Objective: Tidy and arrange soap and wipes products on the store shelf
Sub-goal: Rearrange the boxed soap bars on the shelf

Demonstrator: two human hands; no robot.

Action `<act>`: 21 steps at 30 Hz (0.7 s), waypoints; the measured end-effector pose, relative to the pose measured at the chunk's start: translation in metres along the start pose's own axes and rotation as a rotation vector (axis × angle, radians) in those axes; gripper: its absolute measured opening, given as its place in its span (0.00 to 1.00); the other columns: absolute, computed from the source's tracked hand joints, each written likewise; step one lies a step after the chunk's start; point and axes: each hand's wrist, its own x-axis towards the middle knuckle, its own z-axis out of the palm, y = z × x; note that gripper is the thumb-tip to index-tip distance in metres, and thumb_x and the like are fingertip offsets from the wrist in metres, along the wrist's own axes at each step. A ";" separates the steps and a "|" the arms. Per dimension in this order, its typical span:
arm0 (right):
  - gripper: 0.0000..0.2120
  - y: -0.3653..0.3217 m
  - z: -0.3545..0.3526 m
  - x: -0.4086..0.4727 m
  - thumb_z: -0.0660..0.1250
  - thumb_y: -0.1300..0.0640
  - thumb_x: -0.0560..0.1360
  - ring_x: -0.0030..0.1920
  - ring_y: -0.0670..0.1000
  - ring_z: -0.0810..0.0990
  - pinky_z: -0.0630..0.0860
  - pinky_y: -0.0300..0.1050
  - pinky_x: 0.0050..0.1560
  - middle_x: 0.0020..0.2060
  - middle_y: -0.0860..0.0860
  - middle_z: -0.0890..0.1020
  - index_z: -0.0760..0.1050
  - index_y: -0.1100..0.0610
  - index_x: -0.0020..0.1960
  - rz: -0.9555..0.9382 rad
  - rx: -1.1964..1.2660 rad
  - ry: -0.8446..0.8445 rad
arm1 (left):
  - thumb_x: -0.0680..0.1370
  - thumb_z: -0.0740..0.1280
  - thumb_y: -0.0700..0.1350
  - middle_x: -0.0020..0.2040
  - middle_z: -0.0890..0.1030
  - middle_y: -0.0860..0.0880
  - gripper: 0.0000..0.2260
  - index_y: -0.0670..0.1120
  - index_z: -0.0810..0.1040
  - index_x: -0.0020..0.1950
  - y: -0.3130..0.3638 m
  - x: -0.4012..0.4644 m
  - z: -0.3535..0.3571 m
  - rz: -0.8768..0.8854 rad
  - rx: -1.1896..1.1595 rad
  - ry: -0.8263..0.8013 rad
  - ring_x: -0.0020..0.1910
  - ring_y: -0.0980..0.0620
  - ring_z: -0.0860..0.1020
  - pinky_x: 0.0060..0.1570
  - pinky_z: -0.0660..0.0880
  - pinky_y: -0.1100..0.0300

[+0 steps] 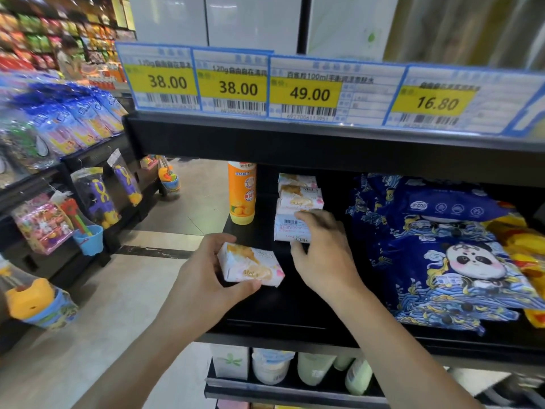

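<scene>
- The black shelf (295,308) carries stacked soap bars (298,199) beside blue wipes packs (442,261).
- Your left hand (206,278) grips one soap bar (250,265) near the shelf's left edge.
- Your right hand (321,252) has its fingers (309,219) curled round the front stacked bar (287,230).

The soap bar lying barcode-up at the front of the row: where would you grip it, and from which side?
Pinch the barcode-up soap bar across its short ends, coming from the open shelf front. Another bar sits behind it; the right hand already holds its right end, thumb below.
</scene>
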 end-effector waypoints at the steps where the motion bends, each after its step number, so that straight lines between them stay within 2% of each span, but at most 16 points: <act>1: 0.28 -0.001 0.003 0.009 0.67 0.53 0.79 0.71 0.54 0.65 0.69 0.47 0.71 0.76 0.46 0.65 0.65 0.48 0.78 0.011 -0.047 -0.044 | 0.66 0.84 0.55 0.53 0.78 0.76 0.32 0.68 0.68 0.61 0.000 0.002 -0.001 -0.010 0.025 -0.016 0.55 0.74 0.77 0.44 0.71 0.81; 2: 0.30 -0.002 0.006 0.016 0.66 0.54 0.80 0.72 0.55 0.64 0.68 0.49 0.72 0.77 0.47 0.63 0.62 0.49 0.80 0.034 -0.070 -0.085 | 0.66 0.84 0.56 0.53 0.79 0.75 0.32 0.68 0.68 0.60 0.000 0.004 -0.002 -0.013 0.059 -0.032 0.55 0.75 0.76 0.43 0.71 0.81; 4: 0.33 0.000 0.011 0.026 0.64 0.56 0.80 0.73 0.56 0.62 0.65 0.49 0.74 0.79 0.47 0.60 0.57 0.49 0.82 0.080 -0.086 -0.135 | 0.66 0.83 0.58 0.53 0.81 0.69 0.31 0.68 0.68 0.61 -0.001 0.009 -0.004 0.000 0.136 -0.055 0.57 0.69 0.77 0.44 0.73 0.75; 6: 0.31 0.002 0.013 0.030 0.64 0.57 0.80 0.73 0.55 0.61 0.66 0.49 0.74 0.78 0.46 0.58 0.59 0.49 0.81 0.100 -0.123 -0.171 | 0.67 0.82 0.59 0.57 0.78 0.64 0.32 0.64 0.69 0.65 -0.002 0.014 -0.006 0.007 0.217 -0.066 0.59 0.61 0.75 0.49 0.71 0.69; 8: 0.29 0.004 0.014 0.031 0.63 0.57 0.79 0.71 0.55 0.61 0.69 0.48 0.71 0.77 0.45 0.59 0.63 0.47 0.78 0.116 -0.158 -0.195 | 0.68 0.81 0.60 0.60 0.77 0.60 0.32 0.61 0.71 0.68 -0.004 0.018 -0.007 0.007 0.279 -0.069 0.60 0.58 0.72 0.54 0.70 0.61; 10: 0.29 0.005 0.013 0.030 0.64 0.60 0.79 0.69 0.56 0.64 0.71 0.47 0.68 0.76 0.45 0.59 0.64 0.43 0.77 0.145 -0.152 -0.221 | 0.69 0.81 0.60 0.63 0.78 0.57 0.33 0.59 0.72 0.71 -0.004 0.022 -0.008 0.003 0.303 -0.065 0.62 0.56 0.71 0.57 0.69 0.59; 13: 0.29 0.007 0.010 0.028 0.67 0.62 0.78 0.67 0.55 0.69 0.74 0.47 0.63 0.74 0.46 0.62 0.64 0.41 0.73 0.143 -0.144 -0.237 | 0.71 0.80 0.59 0.67 0.77 0.56 0.35 0.58 0.70 0.75 -0.004 0.023 -0.009 -0.008 0.308 -0.058 0.67 0.53 0.71 0.61 0.70 0.58; 17: 0.26 0.007 0.002 0.021 0.71 0.53 0.78 0.65 0.54 0.68 0.73 0.47 0.60 0.69 0.49 0.66 0.64 0.41 0.72 0.167 -0.155 -0.219 | 0.71 0.80 0.56 0.70 0.74 0.57 0.39 0.58 0.66 0.79 -0.001 0.018 -0.005 0.006 0.251 -0.084 0.70 0.54 0.71 0.66 0.68 0.60; 19: 0.27 0.007 -0.001 0.010 0.72 0.52 0.77 0.65 0.55 0.69 0.73 0.47 0.61 0.67 0.51 0.66 0.65 0.42 0.73 0.158 -0.114 -0.141 | 0.71 0.79 0.59 0.71 0.72 0.59 0.39 0.60 0.66 0.78 0.002 0.014 -0.004 0.031 0.240 -0.041 0.70 0.56 0.69 0.65 0.67 0.60; 21: 0.29 0.006 -0.003 -0.005 0.73 0.53 0.77 0.65 0.55 0.69 0.73 0.47 0.63 0.67 0.51 0.66 0.67 0.43 0.74 0.108 -0.022 -0.008 | 0.72 0.77 0.61 0.70 0.70 0.62 0.34 0.62 0.68 0.75 0.006 0.009 -0.004 0.099 0.222 0.062 0.70 0.60 0.66 0.63 0.65 0.68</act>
